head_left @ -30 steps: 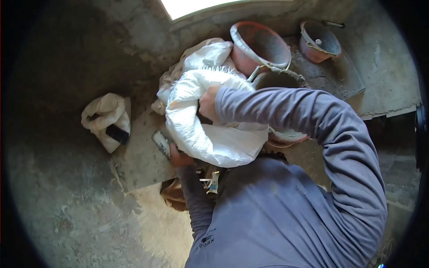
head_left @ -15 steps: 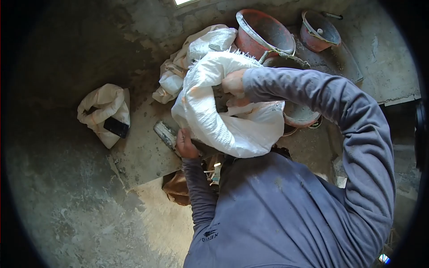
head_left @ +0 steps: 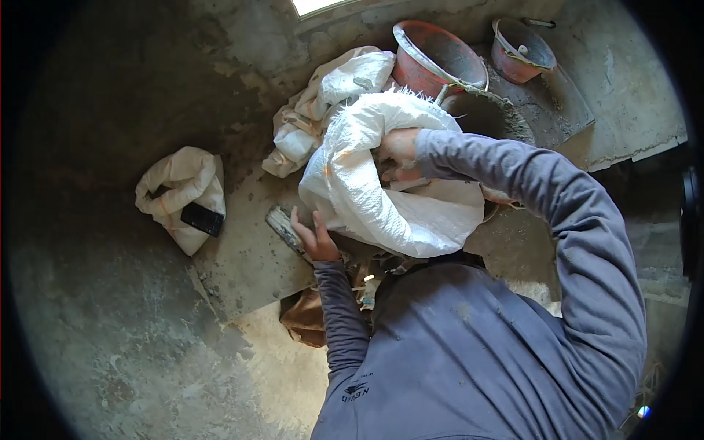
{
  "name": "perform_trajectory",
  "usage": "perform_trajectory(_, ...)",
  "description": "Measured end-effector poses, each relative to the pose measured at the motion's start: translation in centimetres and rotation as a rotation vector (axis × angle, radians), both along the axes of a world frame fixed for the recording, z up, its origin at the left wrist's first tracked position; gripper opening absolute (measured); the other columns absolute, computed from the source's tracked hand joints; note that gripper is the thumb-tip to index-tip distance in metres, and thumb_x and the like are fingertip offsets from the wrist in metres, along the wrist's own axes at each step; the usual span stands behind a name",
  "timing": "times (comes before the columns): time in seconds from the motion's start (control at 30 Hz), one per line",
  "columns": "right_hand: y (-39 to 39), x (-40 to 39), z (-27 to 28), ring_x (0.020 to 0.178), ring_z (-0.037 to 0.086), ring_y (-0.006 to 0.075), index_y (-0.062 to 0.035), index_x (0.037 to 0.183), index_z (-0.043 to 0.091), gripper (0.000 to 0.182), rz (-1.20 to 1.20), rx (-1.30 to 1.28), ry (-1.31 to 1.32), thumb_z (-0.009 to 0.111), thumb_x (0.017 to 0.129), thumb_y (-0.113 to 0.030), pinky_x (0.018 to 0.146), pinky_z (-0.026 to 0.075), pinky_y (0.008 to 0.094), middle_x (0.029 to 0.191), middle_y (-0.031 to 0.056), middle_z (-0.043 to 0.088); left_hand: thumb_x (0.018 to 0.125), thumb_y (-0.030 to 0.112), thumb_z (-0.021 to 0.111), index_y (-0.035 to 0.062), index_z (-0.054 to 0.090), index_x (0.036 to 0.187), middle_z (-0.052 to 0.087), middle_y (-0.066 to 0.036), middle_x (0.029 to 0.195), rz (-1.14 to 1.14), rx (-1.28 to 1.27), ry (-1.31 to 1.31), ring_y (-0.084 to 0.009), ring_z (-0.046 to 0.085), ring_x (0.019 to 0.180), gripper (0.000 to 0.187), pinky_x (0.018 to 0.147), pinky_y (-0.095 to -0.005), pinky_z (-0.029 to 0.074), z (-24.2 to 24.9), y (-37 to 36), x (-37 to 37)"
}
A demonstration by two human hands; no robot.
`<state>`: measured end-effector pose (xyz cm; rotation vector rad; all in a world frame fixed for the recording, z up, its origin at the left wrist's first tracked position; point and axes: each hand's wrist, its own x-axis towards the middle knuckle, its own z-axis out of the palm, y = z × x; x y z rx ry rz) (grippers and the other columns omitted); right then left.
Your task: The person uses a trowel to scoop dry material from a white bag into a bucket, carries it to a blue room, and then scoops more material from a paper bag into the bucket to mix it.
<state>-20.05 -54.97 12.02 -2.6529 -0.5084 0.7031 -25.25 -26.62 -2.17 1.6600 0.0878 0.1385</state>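
A large white woven sack (head_left: 374,213) stands in front of me, its mouth wide and its rim rolled outward. My right hand (head_left: 400,152) reaches into the mouth at the far side; its fingertips are hidden inside, and I cannot tell what they hold. Beside the sack's left side, my left hand (head_left: 317,236) is raised with its fingers spread apart. Just left of those fingers lies a narrow, greyish-white crusted piece (head_left: 286,224) on the concrete slab (head_left: 246,275).
A smaller white sack (head_left: 180,176) with a black phone (head_left: 202,219) on it stands left. Crumpled white sacks (head_left: 315,95) lie behind the large one. A reddish basin (head_left: 441,57), a dark bucket (head_left: 480,117) and a smaller reddish bucket (head_left: 522,55) stand at the back. A brown bag (head_left: 304,319) is low down.
My left hand has opened, its fingers spreading and lifting beside the sack. My right hand stays inside the sack's mouth. The whole view has shifted slightly.
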Motion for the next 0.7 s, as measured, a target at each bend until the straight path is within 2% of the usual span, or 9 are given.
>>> perform_trajectory(0.1, 1.2, 0.3, -0.2, 0.098, 0.069, 0.0411, 0.0006, 0.102, 0.073, 0.036, 0.146, -0.016, -0.12, 0.072, 0.079, -0.028, 0.088, 0.054, 0.0441, 0.096, 0.0267, 0.07, 0.109, 0.032, 0.043, 0.0, 0.026, 0.157, 0.034, -0.017, 0.158, -0.156, -0.183, -0.074, -0.0276, 0.036, 0.142, 0.06, 0.12, -0.0391, 0.022, -2.6, -1.4, 0.9)
perform_trajectory(0.23, 1.3, 0.0, -1.5, 0.093, 0.07, 0.0391, -0.0024, 0.105, 0.071, 0.036, 0.259, -0.107, -0.158, 0.073, 0.076, -0.025, 0.083, 0.056, 0.0446, 0.096, 0.0216, 0.072, 0.11, 0.04, 0.038, -0.001, 0.031, 0.155, 0.039, -0.013, 0.156, -0.259, -0.418, 0.048, -0.0271, 0.043, 0.138, 0.061, 0.117, -0.039, 0.03, -3.8, -0.7, 1.3)
perform_trajectory(0.3, 0.6, -0.7, -3.1, 0.092, 0.072, 0.035, -0.0033, 0.101, 0.072, 0.032, 0.308, -0.057, -0.081, 0.073, 0.076, -0.023, 0.082, 0.056, 0.0435, 0.095, 0.0194, 0.073, 0.11, 0.04, 0.038, -0.0021, 0.035, 0.153, 0.044, -0.013, 0.153, -0.264, -0.313, 0.106, -0.0263, 0.045, 0.136, 0.06, 0.116, -0.0391, 0.032, -10.3, 2.0, 1.1)
perform_trajectory(0.37, 0.9, -2.0, 0.0, 0.09, 0.072, 0.0351, -0.0002, 0.094, 0.071, 0.033, 0.113, -0.177, 0.153, 0.081, 0.068, -0.017, 0.077, 0.055, 0.0446, 0.093, 0.0217, 0.072, 0.11, 0.041, 0.037, -0.0031, 0.039, 0.151, 0.048, -0.013, 0.149, -0.262, -0.24, 0.109, -0.0254, 0.047, 0.135, 0.06, 0.115, -0.0391, 0.034, -9.6, 2.3, 2.3)
perform_trajectory(0.43, 0.2, -3.5, 1.9, 0.089, 0.07, 0.0398, -0.0002, 0.093, 0.071, 0.032, 0.087, -0.164, -0.063, 0.076, 0.069, -0.021, 0.077, 0.056, 0.0462, 0.09, 0.0228, 0.071, 0.11, 0.041, 0.039, -0.0043, 0.049, 0.143, 0.055, -0.014, 0.142, -0.202, -0.623, 0.235, -0.0251, 0.05, 0.131, 0.057, 0.112, -0.0392, 0.037, -3.7, 0.5, 0.4)
perform_trajectory(0.47, 0.3, -3.8, 1.6, 0.088, 0.07, 0.0389, -0.0004, 0.089, 0.071, 0.033, 0.054, -0.165, -0.084, 0.078, 0.068, -0.025, 0.078, 0.056, 0.0452, 0.088, 0.0219, 0.071, 0.11, 0.041, 0.039, -0.0043, 0.049, 0.143, 0.055, -0.014, 0.142, -0.184, -0.638, 0.223, -0.0251, 0.05, 0.131, 0.057, 0.112, -0.0392, 0.037, -3.8, 0.7, 0.2)
perform_trajectory(0.6, 1.7, -2.5, -0.6, 0.088, 0.071, 0.038, 0.0002, 0.087, 0.071, 0.036, 0.053, -0.075, -0.137, 0.082, 0.067, -0.028, 0.081, 0.057, 0.0434, 0.088, 0.022, 0.071, 0.109, 0.033, 0.045, -0.0056, 0.052, 0.141, 0.061, -0.017, 0.131, -0.252, -0.053, -0.025, -0.029, 0.059, 0.118, 0.05, 0.104, -0.0383, 0.045, -5.1, 2.4, 1.2)
perform_trajectory(0.67, 1.6, -2.6, -0.6, 0.089, 0.071, 0.0376, -0.0005, 0.09, 0.072, 0.036, 0.042, -0.144, -0.067, 0.082, 0.067, -0.027, 0.082, 0.057, 0.0436, 0.089, 0.0216, 0.071, 0.109, 0.031, 0.047, -0.0059, 0.053, 0.14, 0.063, -0.018, 0.129, -0.276, 0.069, -0.051, -0.03, 0.061, 0.115, 0.049, 0.102, -0.0381, 0.047, -5.8, 2.2, 0.2)
perform_trajectory(0.7, 1.7, -2.9, -0.4, 0.089, 0.071, 0.0373, -0.0012, 0.092, 0.072, 0.037, 0.032, -0.201, -0.011, 0.082, 0.066, -0.026, 0.083, 0.056, 0.0437, 0.09, 0.0213, 0.072, 0.108, 0.022, 0.047, -0.007, 0.052, 0.14, 0.063, -0.02, 0.127, -0.313, -0.261, 0.134, -0.0318, 0.062, 0.114, 0.044, 0.1, -0.0381, 0.048, -5.0, 2.5, 0.5)
